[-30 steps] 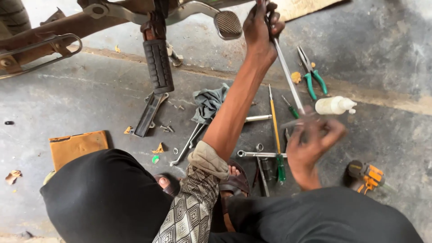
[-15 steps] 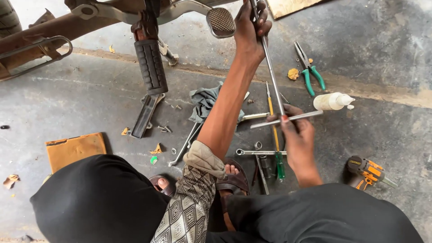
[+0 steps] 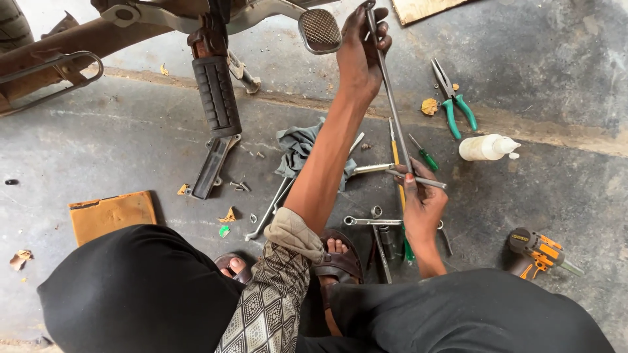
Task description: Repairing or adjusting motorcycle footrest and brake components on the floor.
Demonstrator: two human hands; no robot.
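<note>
My left hand (image 3: 362, 49) reaches up and grips the upper shaft of a long metal T-handle wrench (image 3: 391, 104), close to the motorcycle's metal pedal (image 3: 319, 29). My right hand (image 3: 420, 204) is closed around the wrench's lower end, at its crossbar, above the tools on the floor. The wrench runs nearly straight between both hands, slightly tilted.
A rubber footpeg (image 3: 216, 95) hangs from the motorcycle frame. On the concrete lie a grey rag (image 3: 297, 147), green pliers (image 3: 454, 104), a white squeeze bottle (image 3: 487, 147), screwdrivers (image 3: 424, 157), spanners (image 3: 373, 221), an orange power tool (image 3: 540, 252) and a brown board (image 3: 111, 214).
My right hand has moved left and up from beside the bottle and closed on the wrench's crossbar. My left hand kept its grip on the shaft.
</note>
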